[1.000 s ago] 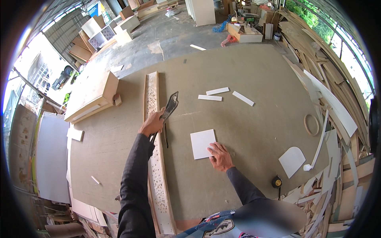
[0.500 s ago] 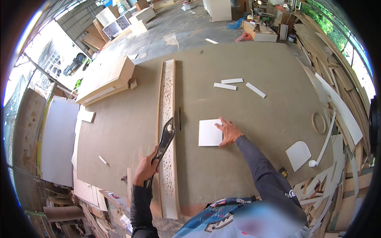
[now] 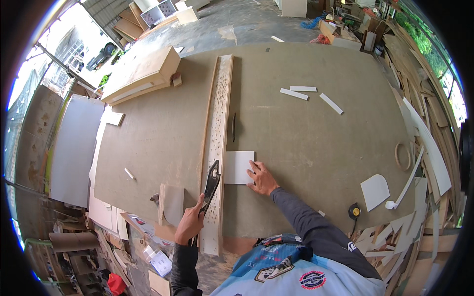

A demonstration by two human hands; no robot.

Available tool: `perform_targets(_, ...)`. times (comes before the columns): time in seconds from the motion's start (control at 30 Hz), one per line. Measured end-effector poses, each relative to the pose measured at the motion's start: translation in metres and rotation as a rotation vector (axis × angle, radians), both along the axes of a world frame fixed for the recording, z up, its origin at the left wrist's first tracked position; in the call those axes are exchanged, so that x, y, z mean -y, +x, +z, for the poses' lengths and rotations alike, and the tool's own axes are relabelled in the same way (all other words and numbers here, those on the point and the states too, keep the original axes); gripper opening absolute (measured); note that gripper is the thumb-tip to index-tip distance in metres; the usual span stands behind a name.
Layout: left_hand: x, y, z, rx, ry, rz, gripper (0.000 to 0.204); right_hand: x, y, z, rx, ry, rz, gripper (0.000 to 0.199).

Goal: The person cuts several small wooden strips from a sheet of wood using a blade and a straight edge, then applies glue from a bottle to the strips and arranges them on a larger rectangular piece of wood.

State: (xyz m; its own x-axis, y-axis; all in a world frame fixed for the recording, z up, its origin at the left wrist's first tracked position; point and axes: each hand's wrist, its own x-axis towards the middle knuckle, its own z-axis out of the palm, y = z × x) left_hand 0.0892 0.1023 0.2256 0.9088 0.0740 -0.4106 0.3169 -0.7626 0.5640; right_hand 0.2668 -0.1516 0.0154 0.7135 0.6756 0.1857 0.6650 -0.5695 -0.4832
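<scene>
My left hand point(image 3: 190, 224) is closed round a long black tool point(image 3: 211, 185) with a looped far end; its exact kind I cannot make out. The tool lies slantwise over a long narrow board point(image 3: 220, 113), pale and speckled with holes, with thin raised edges. A white square panel point(image 3: 239, 167) lies flat, its left edge against the board's right side. My right hand point(image 3: 262, 178) rests at the panel's right edge, fingers spread and fingertips on its surface. Just beyond the panel lies a thin dark curved strip point(image 3: 233, 127).
The large brown worktop point(image 3: 296, 133) carries a wooden box point(image 3: 143, 76) at far left and white strips point(image 3: 303, 89) at far right. Near my right arm are a tape measure point(image 3: 354, 211) and a white rounded piece point(image 3: 375, 192). Offcuts point(image 3: 395, 246) pile along the right.
My right hand has slid the white panel left, closing the gap to the long board. My left hand and the black tool have come slightly nearer to me. The whole view has shifted.
</scene>
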Motion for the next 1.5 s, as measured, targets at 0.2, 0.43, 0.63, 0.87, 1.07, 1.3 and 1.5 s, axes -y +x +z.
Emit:
perform_targets(0.2,0.009,0.004,-0.021,0.178,0.103,-0.201,0.072,-0.019,-0.026,-0.011,0.107,0.01,-0.146,0.042)
perform_targets(0.43,0.028,0.015,-0.018,-0.052,0.272,-0.244,0.077,-0.017,-0.01,-0.006,0.121,-0.173,-0.078,0.042)
perform_targets(0.63,0.03,0.025,-0.03,-0.038,0.307,-0.256,0.079,-0.017,-0.006,-0.005,0.173,-0.174,-0.076,0.044)
perform_targets(0.87,0.027,0.045,-0.019,-0.099,0.279,-0.278,0.077,-0.02,0.004,-0.012,0.235,-0.218,-0.083,0.045)
perform_targets(1.07,0.028,0.061,-0.02,-0.098,0.3,-0.273,0.076,-0.023,0.019,-0.019,0.264,-0.202,-0.096,0.042)
perform_targets(1.3,0.025,0.083,-0.028,-0.053,0.304,-0.284,0.074,-0.026,0.041,-0.016,0.274,-0.215,-0.092,0.041)
perform_targets(1.5,0.022,0.098,-0.03,-0.056,0.28,-0.306,0.074,-0.025,0.053,-0.013,0.242,-0.233,-0.093,0.041)
